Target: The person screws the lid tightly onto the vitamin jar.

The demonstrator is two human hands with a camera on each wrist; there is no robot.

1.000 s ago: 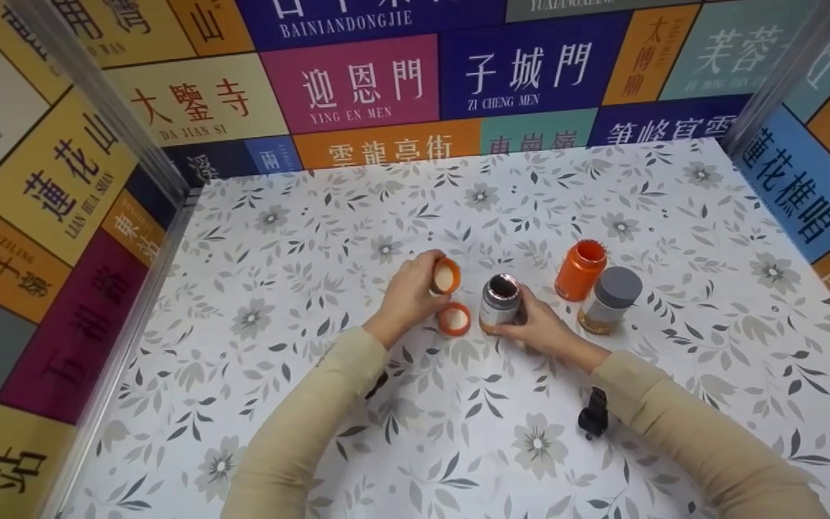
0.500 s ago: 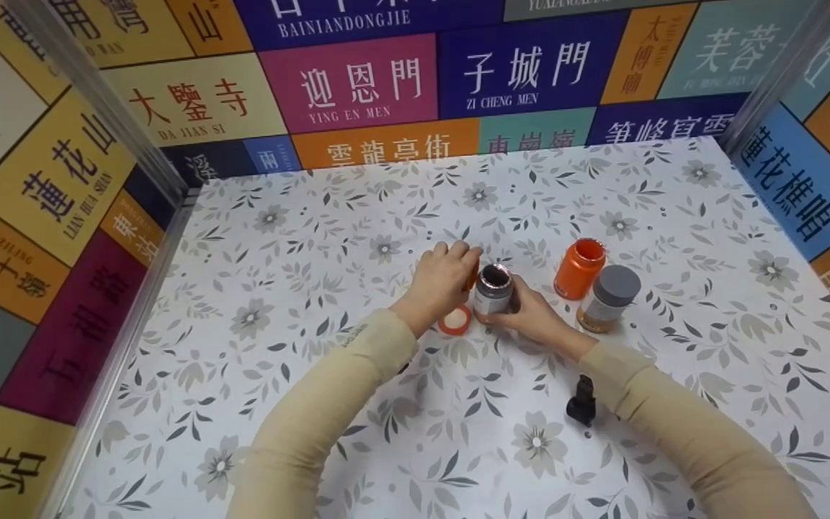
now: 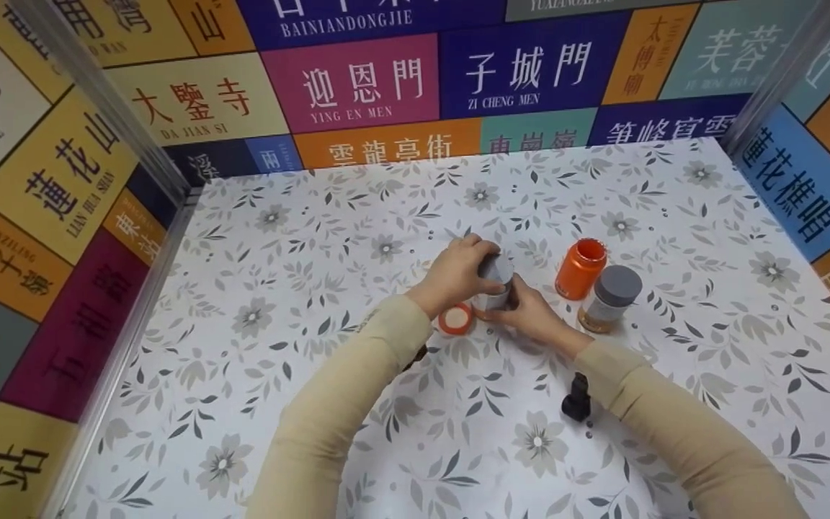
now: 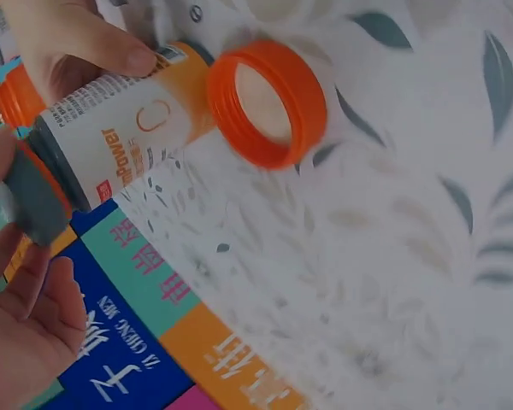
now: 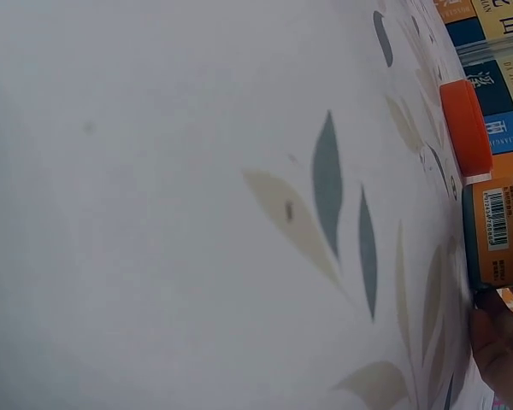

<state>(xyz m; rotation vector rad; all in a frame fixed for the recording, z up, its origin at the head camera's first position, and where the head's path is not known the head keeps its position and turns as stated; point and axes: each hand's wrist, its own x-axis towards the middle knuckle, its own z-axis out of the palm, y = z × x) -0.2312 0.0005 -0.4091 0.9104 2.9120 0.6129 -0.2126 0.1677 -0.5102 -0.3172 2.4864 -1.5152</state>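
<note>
My left hand [image 3: 452,275] pinches a grey lid [image 4: 36,198] at the mouth of a grey-topped bottle with a white and orange label [image 4: 124,128]. An orange edge shows on the lid's inner side, and the lid sits slightly tilted against the bottle. Lower down, my right hand [image 3: 530,316] grips the same bottle, which stands on the table. Just beside the bottle's base lies an orange lid [image 4: 303,98], its pale inside facing up. The right wrist view shows the bottle's barcode side [image 5: 496,231] and some fingers of the right hand below it.
To the right stands an open orange bottle [image 3: 579,272], close to a second bottle with a grey lid [image 3: 618,286]. A floral cloth [image 3: 300,274] covers the table. Walls with coloured panels [image 3: 364,79] rise behind and at both sides.
The left hand has moved right and turned the lid over, bringing it from beside the bottle onto its mouth. The right hand and bottle have shifted slightly left.
</note>
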